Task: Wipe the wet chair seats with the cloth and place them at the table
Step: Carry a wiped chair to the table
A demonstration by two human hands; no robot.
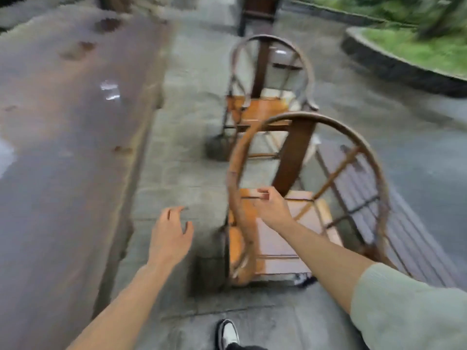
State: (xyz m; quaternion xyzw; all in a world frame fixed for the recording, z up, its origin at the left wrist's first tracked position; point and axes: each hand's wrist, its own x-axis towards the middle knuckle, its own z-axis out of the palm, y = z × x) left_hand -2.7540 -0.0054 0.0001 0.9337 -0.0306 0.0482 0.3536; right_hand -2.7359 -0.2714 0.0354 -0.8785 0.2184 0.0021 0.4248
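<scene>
On wet, motion-blurred paving, the right hand (271, 207) reaches over the near bamboo chair's (278, 223) curved hoop back, grip unclear, while the left hand (170, 236) hovers spread and empty

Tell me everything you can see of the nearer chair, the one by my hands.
The nearer chair is bamboo or cane by its look, with a hooped back rail, a dark centre splat, thin spokes and an orange-brown seat. It stands on wet paving beside a slatted bench. The right hand reaches to its rail; the left hand hovers open, clear of it.
</scene>
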